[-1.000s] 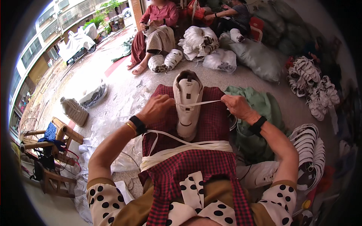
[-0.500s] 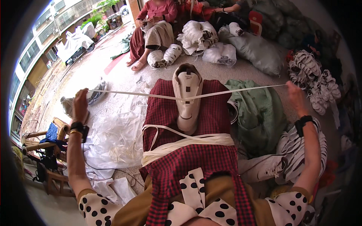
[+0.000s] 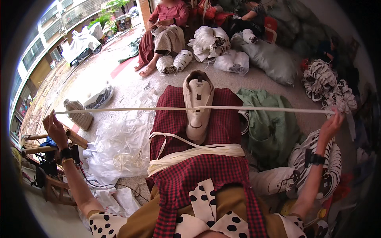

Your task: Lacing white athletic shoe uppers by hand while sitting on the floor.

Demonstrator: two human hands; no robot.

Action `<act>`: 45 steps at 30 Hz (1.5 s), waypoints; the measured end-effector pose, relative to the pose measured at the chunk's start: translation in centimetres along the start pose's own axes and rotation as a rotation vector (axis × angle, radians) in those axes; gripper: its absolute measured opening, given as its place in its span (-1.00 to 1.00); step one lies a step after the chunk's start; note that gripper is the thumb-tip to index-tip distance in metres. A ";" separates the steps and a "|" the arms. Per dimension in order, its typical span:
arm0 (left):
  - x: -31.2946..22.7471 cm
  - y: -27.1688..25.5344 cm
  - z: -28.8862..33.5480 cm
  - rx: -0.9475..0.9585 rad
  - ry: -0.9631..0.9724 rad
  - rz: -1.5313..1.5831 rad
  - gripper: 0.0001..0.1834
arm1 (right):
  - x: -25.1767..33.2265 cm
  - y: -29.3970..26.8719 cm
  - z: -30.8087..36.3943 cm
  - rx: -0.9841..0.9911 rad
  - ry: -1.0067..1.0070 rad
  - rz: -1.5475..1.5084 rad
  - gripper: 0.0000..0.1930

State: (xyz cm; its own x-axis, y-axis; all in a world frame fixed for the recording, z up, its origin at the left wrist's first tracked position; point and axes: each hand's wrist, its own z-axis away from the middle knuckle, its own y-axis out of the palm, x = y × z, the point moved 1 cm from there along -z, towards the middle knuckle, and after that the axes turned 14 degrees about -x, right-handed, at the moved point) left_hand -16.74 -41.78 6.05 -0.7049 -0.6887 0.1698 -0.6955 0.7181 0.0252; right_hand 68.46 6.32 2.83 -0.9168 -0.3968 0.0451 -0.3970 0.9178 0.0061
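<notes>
A cream shoe [image 3: 197, 129] lies lengthwise on the red-and-black checked apron [image 3: 224, 131] over my lap. Through the lowest lacing loops of the shoe runs a pale flat shoelace [image 3: 274, 109], stretched out to both sides in a nearly straight line. My left hand [image 3: 55, 129] pinches one end at far left, fingers closed. At far right the other end sits in the closed fingers of my right hand [image 3: 332, 123]. A bunch of loose cream laces [image 3: 198, 151] lies across my lap, below the shoe.
Green cloth [image 3: 270, 131] and stacked white shoes [image 3: 274, 180] lie at right; clear plastic sheeting [image 3: 119, 139] and a bamboo stool [image 3: 75, 139] are at left. Ahead, a seated person [image 3: 168, 18] works near bundled shoe parts [image 3: 210, 41] and a grey sack [image 3: 274, 61].
Both hands have moved outward and down, drawing the shoelace from a shallow V into a nearly straight line. More of it now shows on each side of the shoe.
</notes>
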 end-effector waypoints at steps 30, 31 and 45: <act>-43.8 4.1 5.6 0.957 -1.165 1.638 -0.80 | 34.6 10.3 10.5 1.032 0.595 -1.249 -0.87; -44.4 3.8 6.0 0.987 -1.108 1.652 -0.83 | 34.6 10.2 11.1 1.054 0.540 -1.179 -0.87; -44.2 2.1 7.1 1.014 -0.998 1.449 -0.85 | 34.7 9.2 12.1 0.907 0.781 -1.227 -0.85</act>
State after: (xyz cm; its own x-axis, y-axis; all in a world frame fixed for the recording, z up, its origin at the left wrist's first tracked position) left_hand 11.96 -10.55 -8.44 -0.2725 0.1667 -0.9476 0.7746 0.6222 -0.1133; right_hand 32.42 0.85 -7.61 0.0483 -0.4566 0.8884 -0.9461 -0.3062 -0.1059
